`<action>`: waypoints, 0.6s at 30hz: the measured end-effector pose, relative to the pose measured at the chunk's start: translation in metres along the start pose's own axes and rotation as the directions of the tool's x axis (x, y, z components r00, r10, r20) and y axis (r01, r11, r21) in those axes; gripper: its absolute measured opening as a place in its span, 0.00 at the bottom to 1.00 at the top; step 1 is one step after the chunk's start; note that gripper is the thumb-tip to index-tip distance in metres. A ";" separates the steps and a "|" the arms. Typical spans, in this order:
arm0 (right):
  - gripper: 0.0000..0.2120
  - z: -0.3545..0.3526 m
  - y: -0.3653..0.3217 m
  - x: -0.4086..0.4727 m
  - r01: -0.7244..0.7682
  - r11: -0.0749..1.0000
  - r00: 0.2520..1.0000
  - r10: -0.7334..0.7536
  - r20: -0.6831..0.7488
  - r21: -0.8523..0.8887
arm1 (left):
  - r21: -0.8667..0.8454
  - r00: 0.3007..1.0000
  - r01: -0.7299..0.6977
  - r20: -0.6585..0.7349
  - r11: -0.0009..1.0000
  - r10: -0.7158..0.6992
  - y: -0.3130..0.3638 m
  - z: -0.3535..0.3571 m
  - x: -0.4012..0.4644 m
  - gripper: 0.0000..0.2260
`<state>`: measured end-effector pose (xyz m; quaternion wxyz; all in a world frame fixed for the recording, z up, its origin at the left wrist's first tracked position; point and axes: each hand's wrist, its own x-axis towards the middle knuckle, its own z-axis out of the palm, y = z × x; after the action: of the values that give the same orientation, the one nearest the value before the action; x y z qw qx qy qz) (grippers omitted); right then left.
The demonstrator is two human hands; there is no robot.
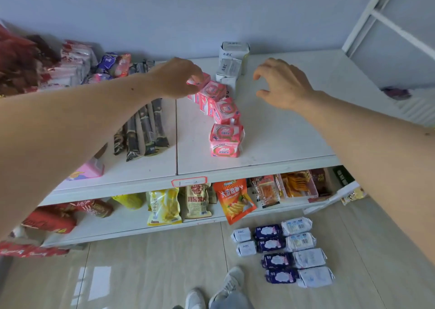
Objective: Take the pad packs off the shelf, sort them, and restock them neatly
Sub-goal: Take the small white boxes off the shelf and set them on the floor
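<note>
In the head view, your left hand (181, 78) is pinching the rearmost pink pad pack (200, 79) at the back of a row of pink packs (226, 129) running down the white shelf (282, 129). Your right hand (282, 85) is hovering beside 2 white packs (231, 61), its fingers (259, 69) loosely curled, holding nothing. More blue and white packs (284, 252) are lying sorted on the floor (153, 273).
</note>
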<state>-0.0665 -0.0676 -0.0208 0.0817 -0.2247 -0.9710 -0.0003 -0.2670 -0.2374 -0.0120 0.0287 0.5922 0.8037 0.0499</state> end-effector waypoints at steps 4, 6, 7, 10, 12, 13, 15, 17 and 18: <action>0.19 0.021 0.014 0.024 -0.011 0.999 1.000 0.011 0.005 0.052 | -0.022 1.000 0.025 -0.005 0.999 -0.025 0.001 0.021 0.044 0.15; 0.19 0.034 0.021 0.035 -0.006 0.999 1.000 0.005 0.017 0.052 | -0.026 0.997 0.071 -0.010 0.997 -0.071 0.003 0.032 0.068 0.19; 0.19 0.040 0.025 0.040 -0.005 0.999 1.000 0.004 0.019 0.052 | -0.028 0.995 0.094 -0.018 0.995 -0.094 0.005 0.037 0.080 0.21; 0.19 0.056 0.037 0.050 -0.008 0.998 1.000 0.007 0.013 0.055 | -0.026 0.991 0.126 -0.037 0.992 -0.127 0.012 0.050 0.114 0.26; 0.19 0.066 0.043 0.055 0.000 0.999 1.000 -0.001 0.015 0.049 | -0.014 0.988 0.151 -0.033 0.988 -0.151 0.015 0.056 0.131 0.29; 0.19 0.071 0.046 0.057 0.004 0.999 1.000 -0.005 0.017 0.048 | -0.016 0.984 0.175 -0.027 0.984 -0.175 0.015 0.059 0.138 0.30; 0.19 0.079 0.053 0.060 -0.001 0.998 1.000 0.000 0.017 0.055 | -0.023 0.976 0.216 -0.010 0.976 -0.216 0.016 0.064 0.149 0.32; 0.19 0.083 0.060 0.063 -0.016 0.998 1.000 0.016 0.010 0.060 | -0.048 0.973 0.228 -0.015 0.973 -0.229 0.017 0.067 0.157 0.34; 0.19 0.085 0.063 0.065 -0.026 0.998 1.000 0.025 0.009 0.064 | -0.082 0.973 0.229 -0.019 0.970 -0.231 0.018 0.067 0.159 0.34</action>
<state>-0.1106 0.0206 -0.0968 0.0850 -0.2344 -0.9679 0.0329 -0.2901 -0.0769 -0.0742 0.0464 0.4928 0.8646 0.0863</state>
